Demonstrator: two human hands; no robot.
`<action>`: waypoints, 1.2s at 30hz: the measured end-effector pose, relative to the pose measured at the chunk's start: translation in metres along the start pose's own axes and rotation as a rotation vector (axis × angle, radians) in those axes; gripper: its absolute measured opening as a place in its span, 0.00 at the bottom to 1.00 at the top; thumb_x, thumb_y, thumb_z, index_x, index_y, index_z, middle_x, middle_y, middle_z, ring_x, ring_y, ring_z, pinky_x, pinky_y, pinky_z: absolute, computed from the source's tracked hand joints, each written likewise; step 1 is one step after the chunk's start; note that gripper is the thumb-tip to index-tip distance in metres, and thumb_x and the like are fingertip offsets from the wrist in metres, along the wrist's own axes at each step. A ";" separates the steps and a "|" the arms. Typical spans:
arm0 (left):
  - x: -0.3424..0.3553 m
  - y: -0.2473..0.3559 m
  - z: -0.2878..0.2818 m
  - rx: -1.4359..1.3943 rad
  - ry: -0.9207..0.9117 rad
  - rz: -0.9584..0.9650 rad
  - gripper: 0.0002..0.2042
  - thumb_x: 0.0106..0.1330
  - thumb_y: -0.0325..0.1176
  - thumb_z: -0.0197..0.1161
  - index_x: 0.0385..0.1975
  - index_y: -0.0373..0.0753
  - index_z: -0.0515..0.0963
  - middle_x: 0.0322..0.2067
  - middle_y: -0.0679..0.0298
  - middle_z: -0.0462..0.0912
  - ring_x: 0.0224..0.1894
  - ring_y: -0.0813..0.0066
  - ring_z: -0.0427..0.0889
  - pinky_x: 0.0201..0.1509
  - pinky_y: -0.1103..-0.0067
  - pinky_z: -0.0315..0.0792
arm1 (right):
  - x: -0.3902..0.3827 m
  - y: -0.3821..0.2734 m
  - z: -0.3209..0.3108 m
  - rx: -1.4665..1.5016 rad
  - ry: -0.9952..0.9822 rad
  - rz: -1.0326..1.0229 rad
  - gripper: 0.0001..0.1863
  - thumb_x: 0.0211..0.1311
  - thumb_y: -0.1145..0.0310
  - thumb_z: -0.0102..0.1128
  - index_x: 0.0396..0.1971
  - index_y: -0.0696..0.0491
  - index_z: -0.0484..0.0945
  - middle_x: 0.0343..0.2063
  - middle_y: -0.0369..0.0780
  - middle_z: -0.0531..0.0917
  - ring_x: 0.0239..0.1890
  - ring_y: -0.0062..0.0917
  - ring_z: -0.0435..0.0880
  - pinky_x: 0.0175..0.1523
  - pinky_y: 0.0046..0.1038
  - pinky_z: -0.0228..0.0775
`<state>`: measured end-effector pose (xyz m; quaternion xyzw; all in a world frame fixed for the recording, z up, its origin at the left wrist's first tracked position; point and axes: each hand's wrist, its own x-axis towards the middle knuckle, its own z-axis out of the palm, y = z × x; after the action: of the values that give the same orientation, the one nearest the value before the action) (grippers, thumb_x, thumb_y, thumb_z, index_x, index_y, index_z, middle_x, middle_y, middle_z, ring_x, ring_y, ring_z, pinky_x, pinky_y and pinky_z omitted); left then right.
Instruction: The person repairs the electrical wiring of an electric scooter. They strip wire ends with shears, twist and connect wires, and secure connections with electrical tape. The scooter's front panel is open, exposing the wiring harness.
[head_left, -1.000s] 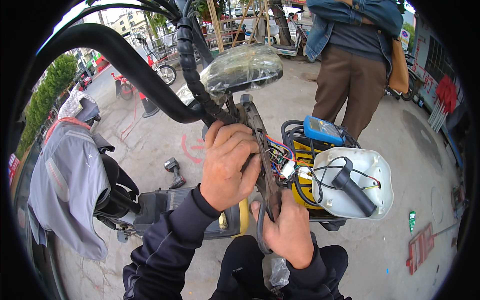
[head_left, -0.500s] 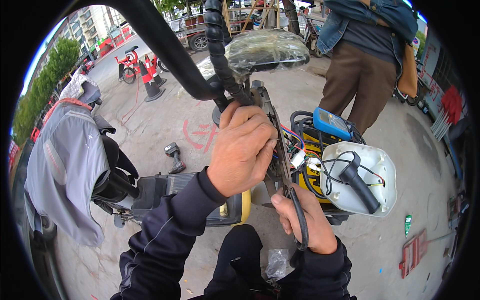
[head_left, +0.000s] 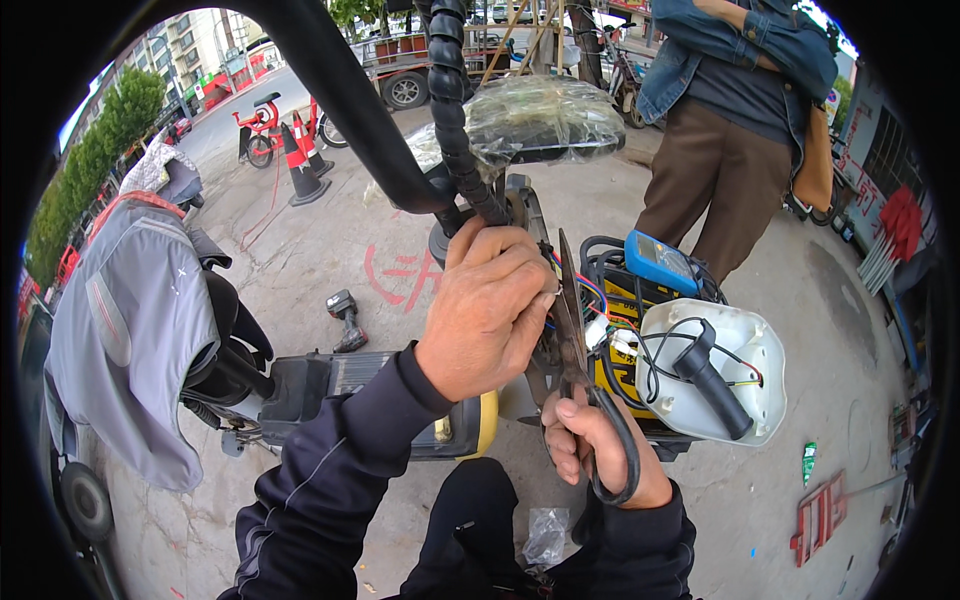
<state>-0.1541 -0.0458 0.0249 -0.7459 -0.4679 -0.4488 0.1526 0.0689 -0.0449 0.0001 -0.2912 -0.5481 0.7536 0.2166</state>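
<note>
My left hand is closed at the black steering column of an electric bike, fingertips pinched on something hidden beside the coloured wires and white connectors. My right hand grips the handles of large dark metal scissors, whose blades point up beside the left fingertips. To the right, a white plastic cover holds a black grip with cables. Behind it a blue multimeter rests on a yellow and black frame. A plastic-wrapped seat or pad is beyond the column.
A person in brown trousers stands at back right. A grey cover drapes the scooter at left. A cordless drill lies on the pavement. Traffic cones, a red bike and a black handlebar are also in view.
My right hand has turned the scissors so the blades now show upright beside my left fingers. My left hand stays at the column. The view has shifted slightly.
</note>
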 end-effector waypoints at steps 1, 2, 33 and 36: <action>0.000 0.000 0.000 -0.006 -0.002 -0.005 0.06 0.59 0.22 0.67 0.35 0.39 0.79 0.38 0.61 0.82 0.54 0.55 0.79 0.71 0.54 0.62 | -0.001 0.001 0.000 0.022 0.007 0.010 0.22 0.78 0.51 0.61 0.30 0.52 0.70 0.17 0.31 0.69 0.18 0.17 0.68 0.25 0.23 0.57; -0.001 0.000 0.000 -0.012 -0.005 -0.009 0.06 0.60 0.22 0.67 0.35 0.39 0.79 0.38 0.61 0.82 0.54 0.55 0.80 0.71 0.54 0.62 | -0.001 0.003 0.000 0.043 0.014 0.018 0.22 0.78 0.51 0.61 0.29 0.52 0.70 0.17 0.31 0.69 0.18 0.17 0.68 0.26 0.23 0.57; -0.004 -0.002 0.007 -0.037 0.120 -0.057 0.06 0.49 0.23 0.71 0.26 0.39 0.82 0.33 0.66 0.85 0.54 0.60 0.84 0.73 0.50 0.62 | 0.005 0.008 0.033 -0.857 0.493 -0.292 0.37 0.67 0.40 0.72 0.37 0.67 0.76 0.22 0.55 0.84 0.27 0.57 0.87 0.35 0.48 0.80; -0.004 -0.002 0.008 -0.033 0.116 -0.058 0.06 0.49 0.23 0.71 0.26 0.39 0.82 0.34 0.66 0.85 0.54 0.60 0.85 0.74 0.50 0.62 | 0.010 0.009 0.036 -0.834 0.498 -0.310 0.36 0.68 0.41 0.71 0.37 0.67 0.75 0.22 0.55 0.84 0.28 0.57 0.87 0.35 0.48 0.79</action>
<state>-0.1528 -0.0417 0.0171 -0.7072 -0.4723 -0.5030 0.1542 0.0372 -0.0668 -0.0017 -0.4389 -0.7708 0.3375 0.3153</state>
